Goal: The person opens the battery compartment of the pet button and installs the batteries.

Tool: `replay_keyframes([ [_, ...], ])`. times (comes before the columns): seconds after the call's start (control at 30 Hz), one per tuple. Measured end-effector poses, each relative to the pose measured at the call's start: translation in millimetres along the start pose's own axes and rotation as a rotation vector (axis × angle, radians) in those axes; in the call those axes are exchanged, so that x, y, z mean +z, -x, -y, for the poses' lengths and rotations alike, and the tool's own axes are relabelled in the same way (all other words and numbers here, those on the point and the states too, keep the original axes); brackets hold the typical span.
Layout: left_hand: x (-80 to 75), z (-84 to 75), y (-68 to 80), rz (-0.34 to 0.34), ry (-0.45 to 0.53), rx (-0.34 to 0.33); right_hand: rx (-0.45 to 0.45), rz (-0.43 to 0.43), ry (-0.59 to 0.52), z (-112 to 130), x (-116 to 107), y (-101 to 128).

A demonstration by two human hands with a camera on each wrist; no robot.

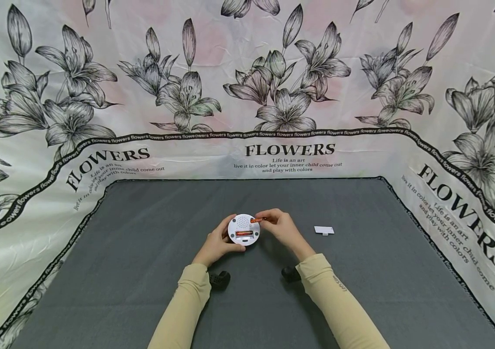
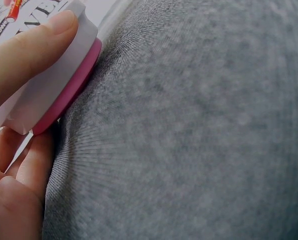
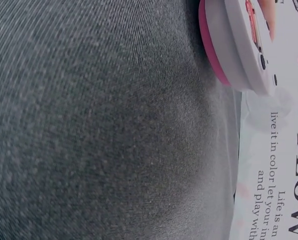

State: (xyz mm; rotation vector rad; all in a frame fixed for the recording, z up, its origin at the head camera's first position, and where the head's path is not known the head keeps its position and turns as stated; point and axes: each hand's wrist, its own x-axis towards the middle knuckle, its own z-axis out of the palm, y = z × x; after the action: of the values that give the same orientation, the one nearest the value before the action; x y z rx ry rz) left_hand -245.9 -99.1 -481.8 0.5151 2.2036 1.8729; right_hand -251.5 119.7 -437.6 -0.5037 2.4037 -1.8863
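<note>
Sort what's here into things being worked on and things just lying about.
In use: round white device, held by left hand; orange battery, pinched by right hand; second battery seated inside.

Lying about: small white cover; grey mat.

Left hand (image 2: 14, 125) gripping a round white device (image 2: 49, 85) with pink underside, thumb along its edge, over grey cloth (image 2: 189, 130), orange battery (image 2: 13, 10) behind

Your arms wear long, close-fitting beige sleeves (image 1: 339, 300) reaching to the wrists. The right sleeve bears small dark lettering near the cuff. A black camera unit (image 1: 219, 279) is strapped under each wrist. Both hands are bare.
</note>
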Motion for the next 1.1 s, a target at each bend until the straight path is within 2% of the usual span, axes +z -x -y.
replay_keyframes([
  [0.2,-0.3,0.2,0.6,-0.002,0.0,-0.006,-0.019,0.003,-0.019,-20,3,-8],
  [0.5,-0.7,-0.5,1.7,0.002,-0.005,-0.007,-0.013,0.069,-0.068,3,6,-3],
  [0.7,-0.3,-1.6,2.2,-0.002,-0.01,-0.003,0.0,0.076,-0.132,-9,8,-10],
  [0.83,-0.5,-2.1,2.6,-0.003,-0.02,-0.001,-0.035,0.07,-0.026,-16,12,-15],
  [1.1,-1.0,-1.7,3.2,0.007,-0.025,0.002,-0.231,0.089,0.373,-14,25,-13],
])
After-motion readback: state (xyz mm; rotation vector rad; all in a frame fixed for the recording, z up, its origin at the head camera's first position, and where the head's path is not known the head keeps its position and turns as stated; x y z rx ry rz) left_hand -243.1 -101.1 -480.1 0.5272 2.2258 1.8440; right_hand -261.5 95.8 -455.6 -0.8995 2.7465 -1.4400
